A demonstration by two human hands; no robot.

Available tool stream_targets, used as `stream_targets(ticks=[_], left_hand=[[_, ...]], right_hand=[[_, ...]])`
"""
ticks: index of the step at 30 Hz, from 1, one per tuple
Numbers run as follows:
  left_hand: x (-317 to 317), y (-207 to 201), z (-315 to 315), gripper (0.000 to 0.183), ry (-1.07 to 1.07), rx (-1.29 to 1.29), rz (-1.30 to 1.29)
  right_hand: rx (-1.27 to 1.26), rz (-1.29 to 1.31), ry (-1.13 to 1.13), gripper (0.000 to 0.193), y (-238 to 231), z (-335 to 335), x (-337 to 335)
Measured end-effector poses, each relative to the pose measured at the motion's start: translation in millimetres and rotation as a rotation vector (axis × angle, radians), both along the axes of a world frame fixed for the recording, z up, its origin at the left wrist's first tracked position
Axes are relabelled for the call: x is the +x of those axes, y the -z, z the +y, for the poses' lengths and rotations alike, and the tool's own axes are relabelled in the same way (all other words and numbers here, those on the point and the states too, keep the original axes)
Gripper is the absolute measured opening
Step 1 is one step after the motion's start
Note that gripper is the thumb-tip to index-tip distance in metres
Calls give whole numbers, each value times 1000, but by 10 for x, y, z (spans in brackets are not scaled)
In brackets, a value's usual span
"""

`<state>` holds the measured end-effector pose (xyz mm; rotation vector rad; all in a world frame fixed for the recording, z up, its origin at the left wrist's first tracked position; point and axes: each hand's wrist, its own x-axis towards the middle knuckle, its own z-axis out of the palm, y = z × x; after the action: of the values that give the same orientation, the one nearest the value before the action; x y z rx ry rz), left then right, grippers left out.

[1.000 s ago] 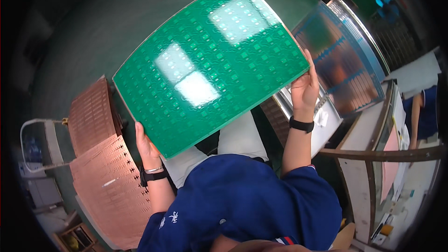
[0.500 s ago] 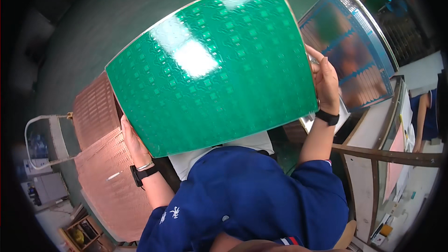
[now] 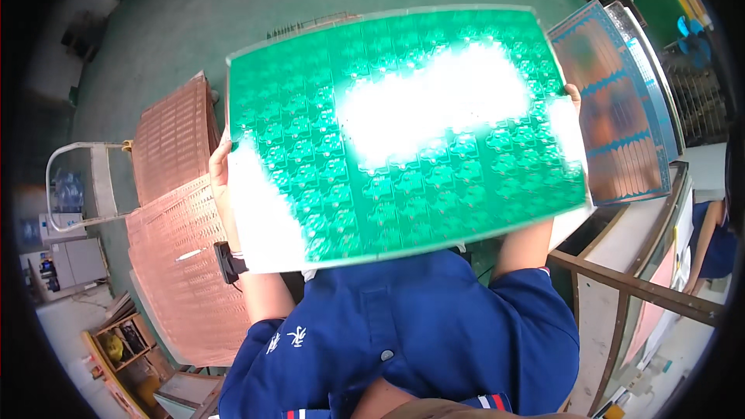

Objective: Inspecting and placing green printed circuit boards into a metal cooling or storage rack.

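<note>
A large green circuit board panel (image 3: 434, 202) with rows of repeated patterns is held up in front of my chest. Bright white glare covers its middle and its left and right sides. My left hand (image 3: 220, 167) grips the panel's left edge, its fingers partly behind the sheet. At the right edge only a few fingertips of my right hand (image 3: 573, 95) show; the rest of that hand is behind the panel.
Copper-coloured patterned sheets (image 3: 182, 264) lie stacked at the left, beside a white-framed cart handle (image 3: 70, 147). Blue-edged copper panels (image 3: 613, 109) lean at the right above a wooden-framed bench (image 3: 621, 217). Another person's arm (image 3: 708, 240) shows at the far right.
The panel has tilted and swung lower on its far side, so the glare has spread and the patterns show more brightly. My right hand has gone mostly behind it.
</note>
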<state>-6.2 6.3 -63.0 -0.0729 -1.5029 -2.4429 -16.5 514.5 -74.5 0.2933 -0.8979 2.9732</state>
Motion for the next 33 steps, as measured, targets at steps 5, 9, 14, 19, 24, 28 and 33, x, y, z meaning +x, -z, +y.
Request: stream_targets(ticks=[5, 9, 14, 19, 24, 28, 33], left_hand=[[24, 234, -209, 41, 136, 143, -154], [28, 332, -269, 34, 267, 254, -176], [41, 369, -305, 35, 300, 252, -175], [61, 389, -337, 33, 308, 267, -158], [51, 410, -318, 32, 289, 252, -194], [52, 390, -294, 32, 255, 231, -207], [36, 472, -320, 31, 249, 216, -202]], right_hand=[[-107, -97, -194, 49, -287, -340, 76], [-264, -140, 39, 45, -347, -567, 127], [-175, -124, 223, 40, -385, -653, 161], [-207, -130, 221, 43, -337, -609, 91], [-151, -122, 252, 43, -316, -590, 64], [-97, -153, 406, 42, -312, -651, 35], [-165, -57, 435, 39, -294, -746, 66]])
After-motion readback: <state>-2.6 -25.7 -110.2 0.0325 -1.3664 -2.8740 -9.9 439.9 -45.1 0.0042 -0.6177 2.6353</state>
